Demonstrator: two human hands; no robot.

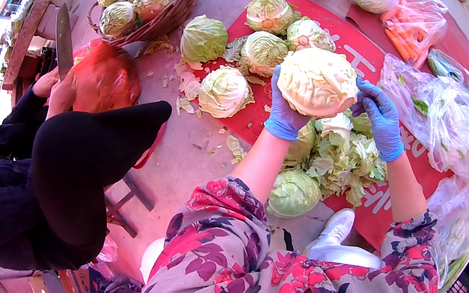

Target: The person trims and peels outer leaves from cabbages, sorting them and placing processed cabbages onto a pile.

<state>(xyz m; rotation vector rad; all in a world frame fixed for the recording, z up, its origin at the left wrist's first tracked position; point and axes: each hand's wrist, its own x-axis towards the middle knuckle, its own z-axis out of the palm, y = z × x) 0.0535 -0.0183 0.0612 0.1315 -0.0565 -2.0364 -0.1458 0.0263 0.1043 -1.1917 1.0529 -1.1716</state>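
Observation:
A pale, trimmed cabbage (317, 82) is held up in front of me. My left hand (284, 114), in a blue glove, cups its left side and underside. The blue-gloved fingers of my right hand (381, 118) are bent against its lower right edge; whether they pinch anything is hidden. Beneath it lies a heap of loose cabbage leaves (350, 161), with a green cabbage (293, 192) at its left. Farther out, a peeled cabbage (225, 91) and several others, including a leafy cabbage (264, 52), rest on or beside a red sheet (237, 123) bearing white writing.
At left, a person in a black hat (101, 165) holds a large knife (64, 42) upright beside a red bag (107, 77). A wicker basket (174, 19) holds cabbages. Clear plastic bags (460, 120) and bagged carrots (411, 28) line the right. My white shoe (336, 229) is near the leaves.

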